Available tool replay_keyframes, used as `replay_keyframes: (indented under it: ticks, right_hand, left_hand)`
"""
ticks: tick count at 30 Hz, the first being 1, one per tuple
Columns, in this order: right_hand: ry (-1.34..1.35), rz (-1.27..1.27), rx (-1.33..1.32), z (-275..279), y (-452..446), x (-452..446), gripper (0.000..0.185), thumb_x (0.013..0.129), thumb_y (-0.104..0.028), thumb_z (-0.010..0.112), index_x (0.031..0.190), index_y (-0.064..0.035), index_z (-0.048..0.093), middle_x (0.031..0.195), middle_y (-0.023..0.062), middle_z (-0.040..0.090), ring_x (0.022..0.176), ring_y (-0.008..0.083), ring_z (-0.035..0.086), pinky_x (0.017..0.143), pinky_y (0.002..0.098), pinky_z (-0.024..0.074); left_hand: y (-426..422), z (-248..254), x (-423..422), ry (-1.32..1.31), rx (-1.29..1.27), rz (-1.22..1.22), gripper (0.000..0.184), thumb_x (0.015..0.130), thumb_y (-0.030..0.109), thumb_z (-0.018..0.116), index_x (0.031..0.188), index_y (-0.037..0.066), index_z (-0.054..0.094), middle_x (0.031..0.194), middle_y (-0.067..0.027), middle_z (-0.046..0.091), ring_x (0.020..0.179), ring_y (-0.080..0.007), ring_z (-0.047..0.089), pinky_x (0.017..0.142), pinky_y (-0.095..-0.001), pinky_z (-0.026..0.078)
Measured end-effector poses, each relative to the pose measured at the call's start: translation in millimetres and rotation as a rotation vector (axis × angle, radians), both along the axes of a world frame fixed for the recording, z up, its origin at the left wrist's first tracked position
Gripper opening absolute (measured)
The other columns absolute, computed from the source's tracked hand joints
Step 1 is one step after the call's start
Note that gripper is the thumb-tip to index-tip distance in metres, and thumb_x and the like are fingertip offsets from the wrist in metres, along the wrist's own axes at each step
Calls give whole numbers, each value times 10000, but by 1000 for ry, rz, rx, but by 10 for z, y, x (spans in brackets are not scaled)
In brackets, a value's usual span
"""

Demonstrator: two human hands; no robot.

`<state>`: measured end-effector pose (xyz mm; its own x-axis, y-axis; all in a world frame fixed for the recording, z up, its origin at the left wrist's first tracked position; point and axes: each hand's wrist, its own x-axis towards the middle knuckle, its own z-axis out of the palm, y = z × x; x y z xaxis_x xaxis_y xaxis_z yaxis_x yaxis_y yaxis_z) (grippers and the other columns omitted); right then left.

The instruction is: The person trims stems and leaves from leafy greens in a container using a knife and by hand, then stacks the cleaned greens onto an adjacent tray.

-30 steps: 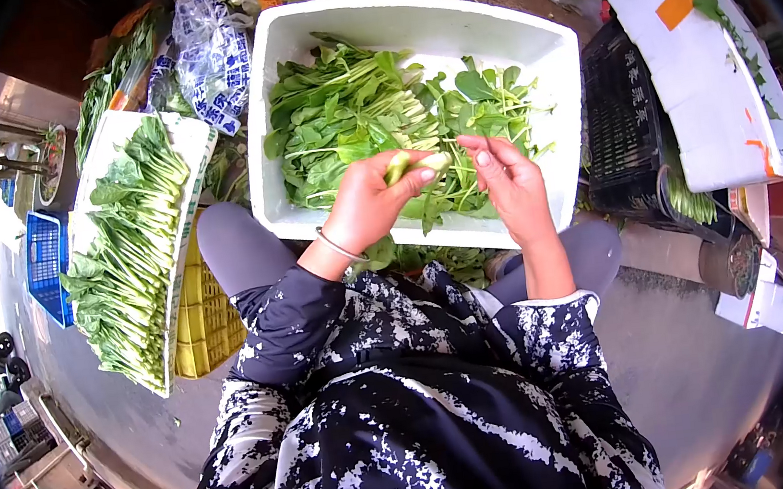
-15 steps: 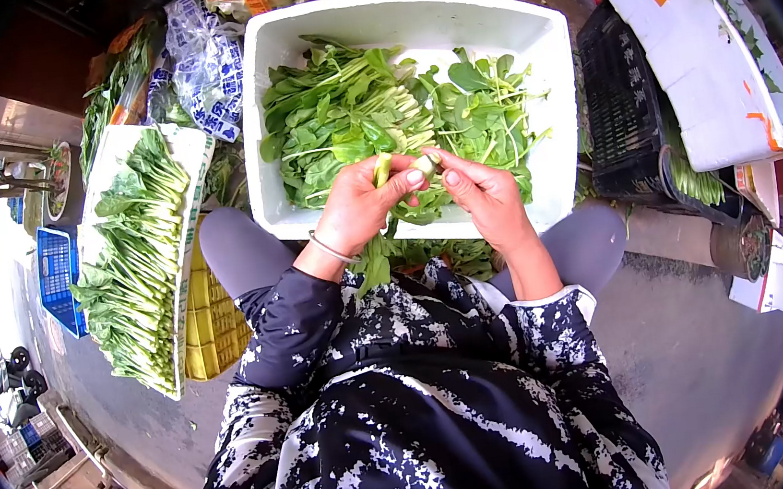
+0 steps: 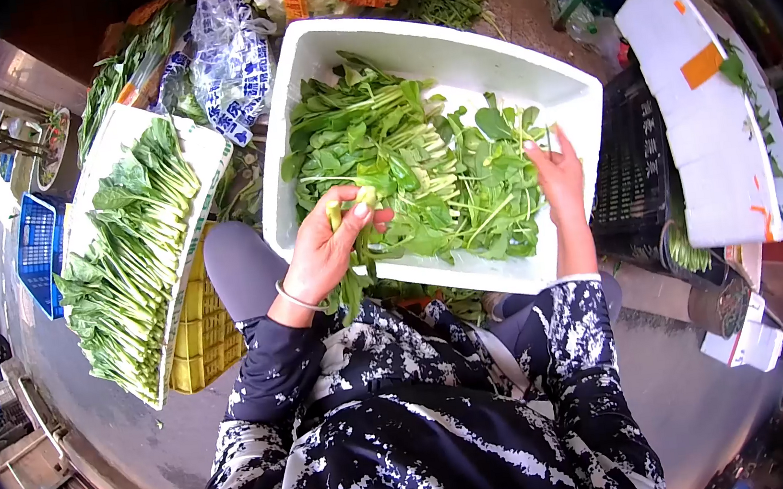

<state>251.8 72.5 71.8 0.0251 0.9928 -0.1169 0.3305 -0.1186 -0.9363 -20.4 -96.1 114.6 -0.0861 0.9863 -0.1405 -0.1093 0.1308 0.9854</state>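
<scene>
Left hand point(image 3: 314, 258) is closed on a few stalks point(image 3: 365, 196) — leaves dangling at the box's near side. Right hand point(image 3: 560, 177) is at the loose greens point(image 3: 490, 175) in the white box point(image 3: 487, 65), fingers parted (can't tell if a leaf is pinched). Reads as a picking step: left holding, right at the pile. Lifting a stem there calls for a light fingertip pinch clear of the tangle — plus a snug left grip. Off left, lined-up greens point(image 3: 138, 264) on a tray point(image 3: 196, 136), yellow crate point(image 3: 199, 339) beside; bag point(image 3: 231, 65) beyond.
</scene>
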Motion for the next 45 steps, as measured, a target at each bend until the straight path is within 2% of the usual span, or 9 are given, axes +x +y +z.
replay_keyframes:
  ticks: [3,6,14,18,25,33,39,41,45]
  right_hand:
    - [72,126,-133,-343,412,-619,347,814,-147,619,1115,16,562,905,70,638,709,98,580,538,202,443]
    - [145,212,-151,-718,804,-1298,295,815,-112,598,1067,38,571,925,104,636,632,139,608,555,230,481]
    - [-308,189,-331,-1398,1467,-2010,349,763,-248,675,1011,-15,593,767,57,612,499,138,553,426,254,395]
    - [21,32,-442,-1011,1145,-1820,298,728,-239,719,919,-53,585,651,0,536,433,71,444,349,222,276]
    - [376,126,-97,-444,57,-1101,309,748,-73,695,995,-27,514,804,27,590,632,86,548,554,194,404]
    - [649,336,-18,-63,-857,-742,293,778,-15,653,1030,-4,505,909,52,598,840,102,573,744,221,466]
    - [626,324,32,168,-980,-478,316,821,-43,611,1116,24,522,944,61,601,874,106,573,780,232,466]
    - [427,267,16,205,-987,-346,338,875,-137,563,1172,13,507,852,24,579,767,59,533,694,196,449]
    - [600,354,-107,304,-1086,-269,442,902,-297,523,1229,-2,487,787,-2,536,702,49,468,609,179,384]
  left_hand:
    - [5,-114,-142,0,32,97,232,942,230,431,1049,26,454,796,-84,624,725,-147,583,756,-261,442]
    - [11,-148,-301,-218,-35,116,223,943,213,425,1056,24,451,721,-60,587,662,-154,583,769,-276,454]
    - [-43,-144,-555,-209,-229,257,242,798,100,642,998,5,545,607,18,497,500,-78,514,474,-189,437]
    - [-47,-202,-548,-204,-272,235,164,793,77,647,936,8,605,602,28,520,470,-52,484,443,-173,398]
    - [99,-107,-403,144,-155,57,172,809,154,657,946,52,639,671,36,557,566,-28,493,501,-174,424]
    - [510,107,111,802,504,-122,276,746,102,682,1010,46,626,871,-115,638,744,-219,607,677,-278,468]
    - [481,56,425,376,-26,-293,295,762,181,709,972,-4,613,737,-8,601,650,-38,482,599,-218,441]
    - [481,86,491,449,-9,-278,293,755,178,715,961,-4,613,707,-1,585,630,-43,473,587,-217,436]
    - [478,111,630,571,30,-218,296,739,177,729,951,2,620,700,-2,608,620,-53,495,580,-222,444]
